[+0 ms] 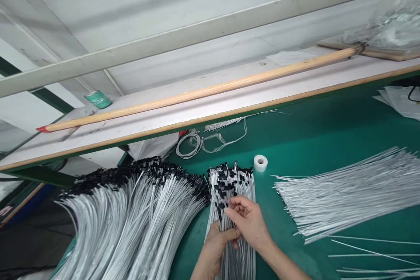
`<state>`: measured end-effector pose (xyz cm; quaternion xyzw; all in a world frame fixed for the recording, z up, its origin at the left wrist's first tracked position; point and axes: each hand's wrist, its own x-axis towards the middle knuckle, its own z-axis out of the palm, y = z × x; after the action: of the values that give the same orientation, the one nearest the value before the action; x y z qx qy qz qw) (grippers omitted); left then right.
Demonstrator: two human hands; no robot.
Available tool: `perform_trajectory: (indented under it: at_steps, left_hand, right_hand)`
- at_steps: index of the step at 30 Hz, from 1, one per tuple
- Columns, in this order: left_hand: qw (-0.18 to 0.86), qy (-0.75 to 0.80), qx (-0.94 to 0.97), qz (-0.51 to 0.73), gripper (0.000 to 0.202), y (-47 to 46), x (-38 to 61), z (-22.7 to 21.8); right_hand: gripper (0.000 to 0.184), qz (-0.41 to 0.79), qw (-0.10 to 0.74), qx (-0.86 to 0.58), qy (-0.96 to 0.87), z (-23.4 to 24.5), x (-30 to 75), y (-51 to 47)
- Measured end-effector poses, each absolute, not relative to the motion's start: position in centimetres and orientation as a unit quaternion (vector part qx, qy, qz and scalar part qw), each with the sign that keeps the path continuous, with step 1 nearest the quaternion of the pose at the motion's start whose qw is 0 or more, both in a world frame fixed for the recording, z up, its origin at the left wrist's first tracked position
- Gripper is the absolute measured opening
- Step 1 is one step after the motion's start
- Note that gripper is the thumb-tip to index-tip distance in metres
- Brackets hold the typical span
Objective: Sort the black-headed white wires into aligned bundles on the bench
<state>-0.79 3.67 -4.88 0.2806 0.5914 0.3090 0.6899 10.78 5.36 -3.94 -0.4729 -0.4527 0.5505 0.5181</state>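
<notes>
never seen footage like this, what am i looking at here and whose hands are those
No machine here: one camera on a person's head looks down at their own two bare hands over a green workbench. The left hand grips a small wire bundle, white with black tips; the right hand pinches wires in it. To the left lies a big heap of the same wires; to the right, a fan of plain white wires. Behind sit a white tape roll and, on a shelf, a long wooden pole.

Bright, even overhead light, soft shadows, mild sheen on the plastic, slight blur, edges bowed by the lens.
</notes>
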Motion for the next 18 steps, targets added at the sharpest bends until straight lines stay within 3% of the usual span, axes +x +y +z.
perform_trajectory:
  at_steps: [4,9,13,18]
  left_hand:
    - [0.661,0.616,0.278,0.326,0.031,3.2,-1.7,-3.9]
    - [0.614,0.650,0.311,0.322,0.030,2.3,-1.9,-1.8]
    - [0.618,0.621,0.353,0.329,0.030,1.0,-1.7,0.4]
    - [0.595,0.645,0.293,0.379,0.031,-3.9,-4.3,3.4]
  right_hand:
    - [0.038,0.433,0.544,-0.571,-0.437,-7.4,12.2,5.4]
    - [0.074,0.302,0.341,-0.712,-0.534,-14.3,10.9,5.1]
    - [0.074,0.234,0.210,-0.707,-0.633,-17.1,7.6,4.1]
    - [0.071,0.173,0.176,-0.720,-0.649,-18.3,6.5,3.8]
